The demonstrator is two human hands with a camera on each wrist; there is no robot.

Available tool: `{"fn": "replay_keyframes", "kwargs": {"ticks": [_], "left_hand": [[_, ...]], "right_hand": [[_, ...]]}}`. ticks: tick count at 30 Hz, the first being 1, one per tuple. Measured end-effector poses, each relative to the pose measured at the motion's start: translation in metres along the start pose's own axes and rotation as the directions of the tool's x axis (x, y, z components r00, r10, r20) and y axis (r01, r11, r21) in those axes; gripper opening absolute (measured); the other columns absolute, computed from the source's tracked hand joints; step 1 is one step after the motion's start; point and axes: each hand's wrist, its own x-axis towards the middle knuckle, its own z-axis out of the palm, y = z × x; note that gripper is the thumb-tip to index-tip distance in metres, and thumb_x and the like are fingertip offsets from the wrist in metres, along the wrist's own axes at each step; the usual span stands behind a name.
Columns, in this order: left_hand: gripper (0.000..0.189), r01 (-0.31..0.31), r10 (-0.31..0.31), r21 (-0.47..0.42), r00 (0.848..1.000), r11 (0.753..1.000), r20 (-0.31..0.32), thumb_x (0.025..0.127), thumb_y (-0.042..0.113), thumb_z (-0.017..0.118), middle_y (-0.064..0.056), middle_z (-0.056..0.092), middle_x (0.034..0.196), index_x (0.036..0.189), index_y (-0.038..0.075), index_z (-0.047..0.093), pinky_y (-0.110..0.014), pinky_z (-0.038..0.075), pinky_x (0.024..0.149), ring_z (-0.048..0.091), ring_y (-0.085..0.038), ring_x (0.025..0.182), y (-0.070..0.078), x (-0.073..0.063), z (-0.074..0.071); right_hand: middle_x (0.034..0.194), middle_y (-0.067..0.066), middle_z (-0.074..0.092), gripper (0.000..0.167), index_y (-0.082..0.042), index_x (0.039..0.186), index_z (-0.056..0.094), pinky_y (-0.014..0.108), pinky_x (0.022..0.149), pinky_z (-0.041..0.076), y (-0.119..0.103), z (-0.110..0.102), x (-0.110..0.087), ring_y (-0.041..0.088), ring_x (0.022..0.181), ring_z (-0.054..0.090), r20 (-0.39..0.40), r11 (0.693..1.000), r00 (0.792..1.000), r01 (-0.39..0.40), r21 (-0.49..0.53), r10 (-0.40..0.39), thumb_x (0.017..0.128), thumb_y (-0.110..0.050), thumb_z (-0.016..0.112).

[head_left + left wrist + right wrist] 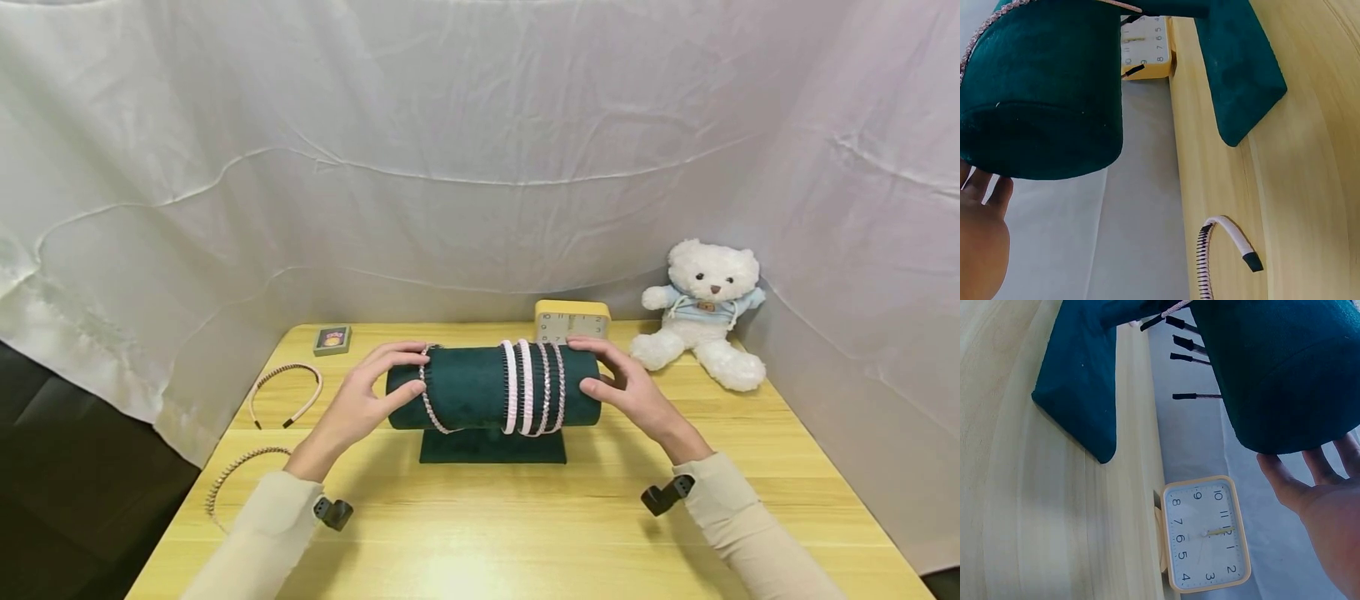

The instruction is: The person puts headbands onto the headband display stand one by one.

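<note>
A dark green velvet roll on a flat-based headband stand (468, 387) stands in front of me. My left hand (367, 387) grips its left end, thumb on the front and fingers over the top, fingertips right at a beaded headband (428, 404). My right hand (637, 392) grips the right end in the same way. Several headbands (527, 387), pink and braided, sit side by side right of the roll's middle. In the left wrist view, fingers (999, 194) reach behind the roll's end; in the right wrist view, fingers (1279, 478) lie at its edge.
Left on the wooden table (465, 533) lie a pink headband (311, 392) and a braided headband (217, 483), partly behind my sleeve. A small box (332, 340) sits farther back. Behind the stand are a yellow clock (573, 310) and a white teddy bear (708, 308).
</note>
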Motion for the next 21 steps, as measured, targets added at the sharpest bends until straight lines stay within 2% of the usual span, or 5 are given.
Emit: {"fn": "replay_keyframes", "kwargs": {"ticks": [6,8,15,21], "left_hand": [[0.039,-0.044,0.043,0.070,0.999,0.997,0.004,0.101,0.019,0.081,0.004,0.063,0.155,0.137,0.029,0.074,-0.048,0.044,0.124,0.055,-0.020,0.148,0.004,0.004,0.004],[0.039,-0.058,0.057,0.091,0.998,0.994,0.010,0.100,0.020,0.082,0.004,0.063,0.154,0.138,0.029,0.074,-0.052,0.045,0.122,0.055,-0.021,0.148,0.005,0.005,0.005],[0.041,-0.142,0.138,0.149,0.990,0.979,0.035,0.100,0.019,0.082,0.001,0.066,0.152,0.139,0.025,0.074,-0.053,0.049,0.119,0.058,-0.023,0.144,0.009,0.011,0.008],[0.040,-0.182,0.176,0.212,0.983,0.960,0.047,0.099,0.021,0.083,0.000,0.069,0.150,0.138,0.023,0.075,-0.058,0.038,0.127,0.060,-0.027,0.143,0.011,0.017,0.012]], "right_hand": [[0.168,0.011,0.048,0.053,-0.010,0.156,0.057,0.017,0.116,0.044,0.000,0.000,0.000,0.006,0.153,0.044,-0.005,1.000,1.000,-0.011,-0.004,0.011,0.105,-0.001,0.066],[0.167,0.009,0.049,0.053,-0.011,0.156,0.057,0.017,0.116,0.044,0.000,0.000,-0.001,0.006,0.153,0.044,-0.006,1.000,1.000,-0.014,-0.007,0.014,0.105,-0.002,0.067],[0.167,0.007,0.050,0.053,-0.011,0.156,0.057,0.017,0.118,0.042,0.000,0.000,0.000,0.006,0.153,0.044,-0.003,1.000,1.000,-0.010,-0.007,0.010,0.105,-0.001,0.067],[0.167,0.011,0.049,0.053,-0.009,0.156,0.056,0.017,0.117,0.043,0.000,0.000,0.000,0.006,0.153,0.044,-0.001,1.000,1.000,0.000,-0.001,0.000,0.105,0.000,0.066]]}}
